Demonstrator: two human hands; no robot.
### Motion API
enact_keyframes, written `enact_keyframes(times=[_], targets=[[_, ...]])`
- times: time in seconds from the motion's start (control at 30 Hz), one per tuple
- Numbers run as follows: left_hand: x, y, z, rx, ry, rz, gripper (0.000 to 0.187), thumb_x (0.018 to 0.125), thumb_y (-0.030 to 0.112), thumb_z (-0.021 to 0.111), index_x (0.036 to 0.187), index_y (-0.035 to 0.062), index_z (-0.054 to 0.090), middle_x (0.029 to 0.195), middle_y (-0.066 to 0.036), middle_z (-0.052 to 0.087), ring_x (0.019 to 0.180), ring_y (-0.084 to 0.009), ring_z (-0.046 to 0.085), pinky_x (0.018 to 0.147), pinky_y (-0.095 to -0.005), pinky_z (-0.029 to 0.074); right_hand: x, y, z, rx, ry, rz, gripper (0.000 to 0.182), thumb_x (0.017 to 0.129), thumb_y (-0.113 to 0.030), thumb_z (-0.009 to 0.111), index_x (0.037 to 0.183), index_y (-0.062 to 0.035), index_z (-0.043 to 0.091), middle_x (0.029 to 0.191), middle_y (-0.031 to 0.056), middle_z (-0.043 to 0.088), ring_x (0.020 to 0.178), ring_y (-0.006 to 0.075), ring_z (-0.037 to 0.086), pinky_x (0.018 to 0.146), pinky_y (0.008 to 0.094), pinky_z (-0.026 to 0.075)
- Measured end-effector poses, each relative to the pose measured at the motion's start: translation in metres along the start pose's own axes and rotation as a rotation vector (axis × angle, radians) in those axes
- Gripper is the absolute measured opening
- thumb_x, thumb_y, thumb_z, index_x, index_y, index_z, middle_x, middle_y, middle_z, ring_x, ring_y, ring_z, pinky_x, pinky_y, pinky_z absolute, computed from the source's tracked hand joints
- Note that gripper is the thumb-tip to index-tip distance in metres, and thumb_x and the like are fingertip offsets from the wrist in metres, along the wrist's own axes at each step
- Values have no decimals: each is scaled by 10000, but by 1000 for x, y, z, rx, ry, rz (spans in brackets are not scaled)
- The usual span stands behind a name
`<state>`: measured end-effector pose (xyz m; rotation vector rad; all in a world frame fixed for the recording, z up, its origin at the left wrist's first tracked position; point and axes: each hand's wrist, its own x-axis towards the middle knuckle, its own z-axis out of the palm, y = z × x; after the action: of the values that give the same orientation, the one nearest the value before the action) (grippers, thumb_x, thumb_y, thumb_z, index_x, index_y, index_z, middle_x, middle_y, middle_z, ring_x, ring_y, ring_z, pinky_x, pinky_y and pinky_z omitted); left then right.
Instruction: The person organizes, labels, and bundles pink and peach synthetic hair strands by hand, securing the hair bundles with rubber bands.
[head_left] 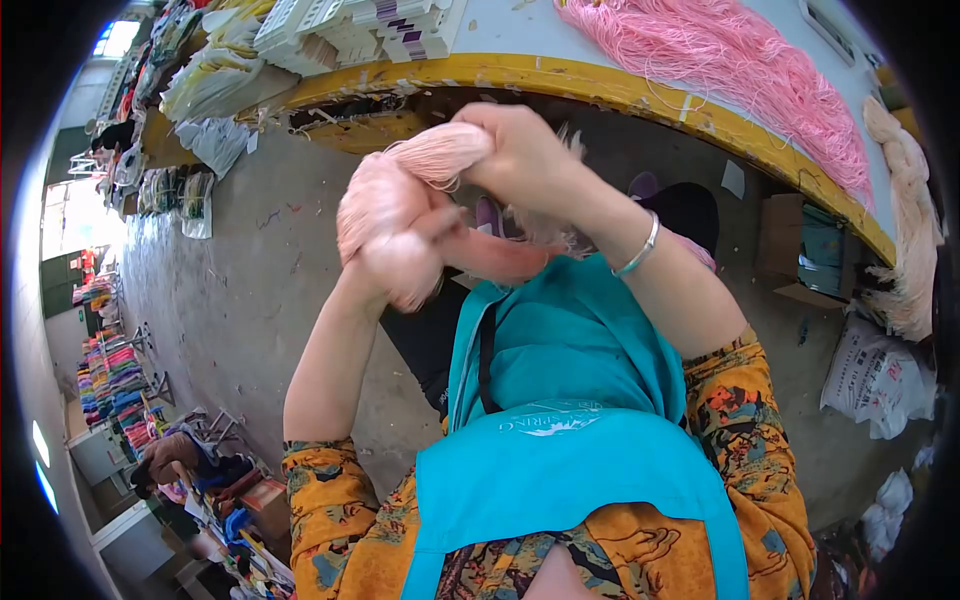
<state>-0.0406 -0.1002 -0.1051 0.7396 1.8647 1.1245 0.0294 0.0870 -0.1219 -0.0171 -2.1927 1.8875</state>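
Note:
A skein of pale peach-pink yarn point(440, 155) is bunched and twisted between my two hands, in front of my turquoise apron point(560, 440). My right hand point(525, 150), with a silver bangle at its wrist, is closed around the upper end of the skein. Lower and to the left, my left hand point(405, 262) is wrapped round another part of it. Motion smears that hand, so its separate fingers are hard to make out. A thick strand of the skein point(500, 255) stretches from the left hand toward the apron.
Ahead runs a table with a worn yellow edge point(520, 72). It bears loose bright pink yarn point(740, 75) and stacked white pieces point(365, 30). Cream yarn point(905, 220) hangs at the right, near a cardboard box point(785, 245) and a white bag point(880, 375). Coloured yarn bundles point(110, 380) line the left.

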Motion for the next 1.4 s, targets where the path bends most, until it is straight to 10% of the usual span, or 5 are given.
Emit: enact_keyframes(times=[0.2,0.4,0.9,1.23,1.4], targets=[[18,-49,9,435,70,-127,748,853,314,680,1504,144,353,1573,-77,304,1451,-258,267,1190,-348,199,-47,-6,40,-42,70,33,764,725,-247,785,1351,18,435,1144,206,646,1069,292,650,929,355,503],[16,-28,28,1228,120,117,563,755,134,682,1302,75,558,1314,-142,562,1236,-299,512,1057,-353,399,-52,24,36,-159,164,176,640,766,-311,787,1272,-28,516,1033,206,685,982,361,681,853,385,534],[-44,58,-4,245,678,517,442,766,-153,589,1187,-25,626,957,-42,659,861,-86,611,756,-222,497,-72,130,29,74,370,354,339,936,-299,640,773,-2,650,660,21,582,670,65,493,600,270,437],[-7,55,22,418,459,303,527,759,-56,598,1274,44,562,801,-54,577,753,-140,592,725,-273,490,-72,29,13,-268,294,-317,802,644,-247,846,1329,-45,481,1357,153,514,1285,327,472,1040,410,390],[10,51,66,472,485,460,563,790,-18,626,1336,88,543,848,-105,631,752,-230,627,720,-327,513,-51,20,40,-416,645,-222,455,709,-217,744,1096,-67,559,833,118,609,808,337,607,710,465,445]])
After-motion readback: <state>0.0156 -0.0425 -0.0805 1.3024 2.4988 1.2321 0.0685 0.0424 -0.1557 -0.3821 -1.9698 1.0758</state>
